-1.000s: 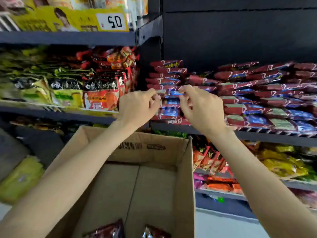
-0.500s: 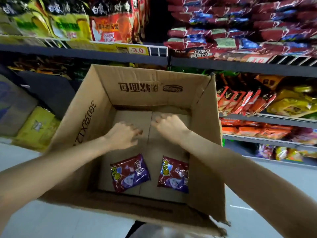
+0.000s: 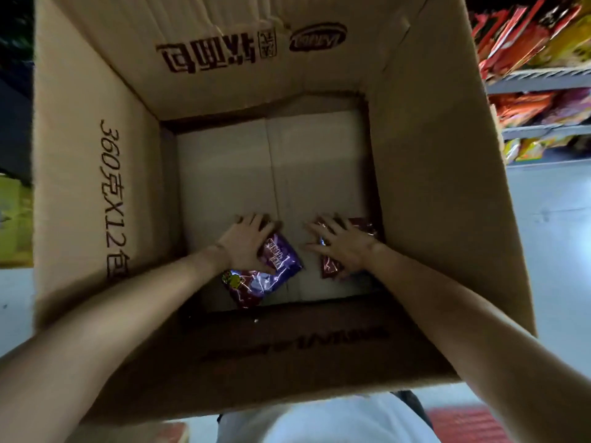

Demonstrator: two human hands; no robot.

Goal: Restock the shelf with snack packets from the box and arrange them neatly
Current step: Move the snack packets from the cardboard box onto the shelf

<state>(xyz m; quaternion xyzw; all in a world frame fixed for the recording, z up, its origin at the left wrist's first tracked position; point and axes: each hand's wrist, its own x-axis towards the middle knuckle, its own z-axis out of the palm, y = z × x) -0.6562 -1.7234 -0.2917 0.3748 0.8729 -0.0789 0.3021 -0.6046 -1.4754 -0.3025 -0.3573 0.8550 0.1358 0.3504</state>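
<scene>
The open cardboard box (image 3: 96, 174) fills the view, and two snack packets lie on its floor near the front wall. My left hand (image 3: 246, 243) is on the maroon and purple packet (image 3: 271, 279), with the fingers over its far edge and the thumb across its face. My right hand (image 3: 347, 246) covers most of the second maroon packet (image 3: 331, 266), fingers spread over its top. Only that packet's near corner and far edge show.
Shelves (image 3: 540, 79) with red, orange and yellow snack packets stand at the upper right. A pale floor (image 3: 556, 251) runs along the right of the box. A yellow-green pack (image 3: 14, 219) sits at the left edge.
Both hands left the shelf's stacked packets, dropped into the box, and now rest on the two packets on its floor. The view has tilted down into the box.
</scene>
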